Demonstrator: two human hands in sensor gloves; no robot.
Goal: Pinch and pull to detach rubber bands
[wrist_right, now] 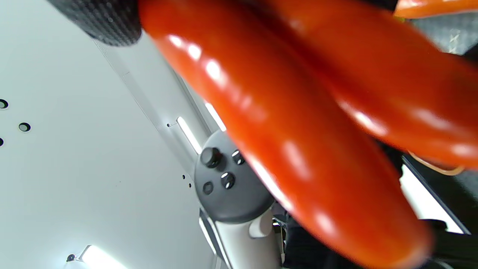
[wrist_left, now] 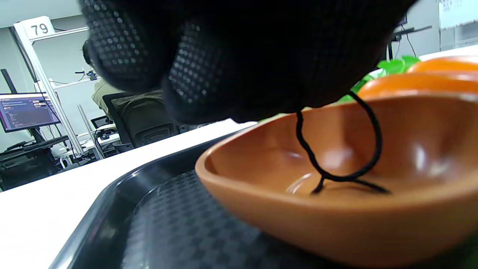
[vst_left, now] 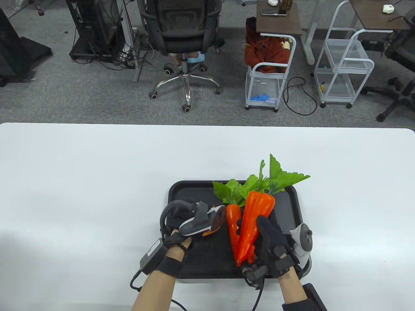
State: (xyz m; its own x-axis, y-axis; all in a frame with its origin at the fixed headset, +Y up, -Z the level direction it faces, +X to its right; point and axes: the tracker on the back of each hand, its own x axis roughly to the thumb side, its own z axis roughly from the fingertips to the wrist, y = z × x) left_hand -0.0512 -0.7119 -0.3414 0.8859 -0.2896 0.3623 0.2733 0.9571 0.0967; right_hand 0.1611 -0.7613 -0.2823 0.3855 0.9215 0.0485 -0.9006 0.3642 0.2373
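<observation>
Office clutter is filling the top of the table view, chairs and wire carts on grey carpet, and below it a white table (vst_left: 81,181) is carrying a black tray (vst_left: 181,189) at lower centre. On that tray the action is unfolding. The left hand (vst_left: 175,241), mostly hidden under its tracker in the table view, is hovering over a brown bowl (wrist_left: 336,209) at the tray's left part. From the left wrist view, a black rubber band (wrist_left: 338,149) is dangling from the gloved fingertips (wrist_left: 231,74) at the top of the frame, pinched there, its lower loop touching the bowl's inside. So one band looks already detached and is being dropped off; that appears to be the step in hand.

Over on the right of the tray, the right hand (vst_left: 274,247) is gripping the carrots (vst_left: 249,223) near their pointed ends, fingers wrapped round them, leafy tops pointing to the upper right. The wrist is angled in from the bottom edge, palm toward the bundle. The right wrist view is showing only glossy orange close up, so any band left on the carrots cannot be made out.

Next, by judgement, the left fingers need to release the band into the bowl, then return to the bundle to pinch another if one remains.
</observation>
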